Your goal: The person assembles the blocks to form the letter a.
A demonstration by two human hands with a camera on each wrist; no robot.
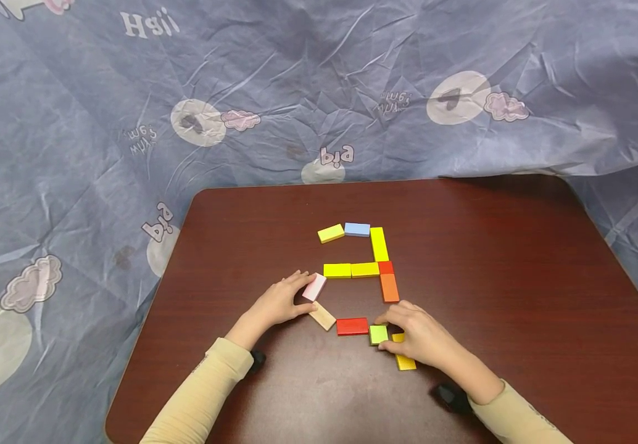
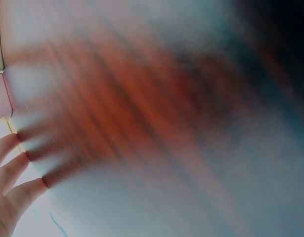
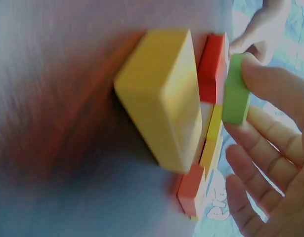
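My right hand (image 1: 420, 333) pinches a small green block (image 1: 378, 335) between thumb and finger, at the right end of a red block (image 1: 352, 327). In the right wrist view the green block (image 3: 236, 90) stands clear between thumb and fingertip. A yellow block (image 1: 406, 361) lies under and beside this hand, partly covered by it. My left hand (image 1: 277, 302) rests at the left of the layout, fingertips at a pink block (image 1: 314, 287) and thumb at a plain wood block (image 1: 323, 316). Spread fingers (image 2: 25, 192) of this hand show at the left wrist view's edge.
Behind the hands, yellow blocks (image 1: 337, 271), a blue block (image 1: 357, 230), a red block (image 1: 386, 267) and an orange block (image 1: 389, 288) lie in connected lines on the brown table (image 1: 519, 277). A patterned grey-blue cloth (image 1: 297, 80) hangs behind the table.
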